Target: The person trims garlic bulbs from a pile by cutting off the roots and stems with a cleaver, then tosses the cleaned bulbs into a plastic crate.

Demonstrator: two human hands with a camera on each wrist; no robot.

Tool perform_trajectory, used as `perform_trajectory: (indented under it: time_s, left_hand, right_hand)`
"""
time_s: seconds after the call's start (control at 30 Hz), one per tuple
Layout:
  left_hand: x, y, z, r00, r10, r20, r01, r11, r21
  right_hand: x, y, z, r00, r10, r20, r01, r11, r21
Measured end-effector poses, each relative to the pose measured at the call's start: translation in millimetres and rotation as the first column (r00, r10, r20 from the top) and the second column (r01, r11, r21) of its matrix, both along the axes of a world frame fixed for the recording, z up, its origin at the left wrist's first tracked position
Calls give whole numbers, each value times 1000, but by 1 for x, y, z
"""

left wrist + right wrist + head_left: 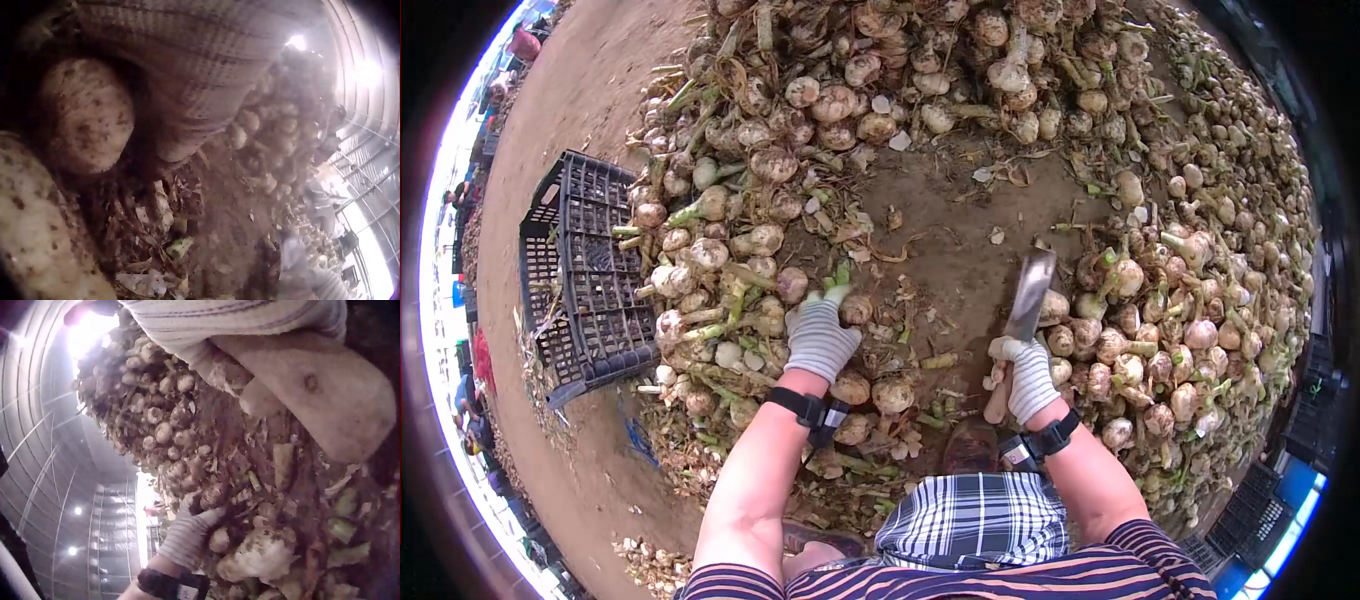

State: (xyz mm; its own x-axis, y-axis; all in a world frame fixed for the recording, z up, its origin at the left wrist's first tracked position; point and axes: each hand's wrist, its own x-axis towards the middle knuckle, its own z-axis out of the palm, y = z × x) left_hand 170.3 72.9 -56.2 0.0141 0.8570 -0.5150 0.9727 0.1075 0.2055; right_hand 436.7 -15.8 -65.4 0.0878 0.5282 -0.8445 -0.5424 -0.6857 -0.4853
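Note:
My right hand (1025, 375), in a striped knit glove, grips a cleaver (1032, 285) by its wooden handle (325, 387); the broad blade points forward over bare ground. My left hand (820, 338), gloved alike, reaches into the garlic pile on the left, thumb spread from the fingers. A green stem (838, 278) shows at its fingertips, and a garlic bulb (856, 309) lies just right of it. The left wrist view has a speckled bulb (87, 115) close beside the glove. In the right wrist view, the left thumb lies near another bulb (215, 497).
Heaped garlic bulbs with stems (840, 105) rise ahead; more bulbs (1160, 350) lie on the right. A black plastic crate (590, 265) sits tilted at the left. Cut stems and papery skins litter the soil (960, 230) between. A boot (972, 447) stands below the cleaver.

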Motion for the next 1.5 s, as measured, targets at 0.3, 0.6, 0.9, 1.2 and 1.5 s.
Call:
perform_trajectory:
  time_s: [0.3,0.6,0.9,1.2,1.5]
  left_hand:
    - [13,-8,3,993,106,54,-108,994,32]
    - [2,-47,47,326,248,913,-379,918,-114]
    - [-10,-71,20,423,226,878,-338,938,-79]
    - [13,-81,57,85,415,906,-424,838,-344]
    - [-8,-46,80,726,-95,681,-230,899,371]
  right_hand:
    - [-7,3,-5,985,-133,-109,123,988,-95]
    - [-43,21,66,-121,368,922,-967,165,-193]
    - [-61,27,79,-164,223,961,-985,13,-171]
    - [-74,27,72,-70,227,971,-996,-63,-57]
    - [-29,22,44,-176,441,880,-885,320,-338]
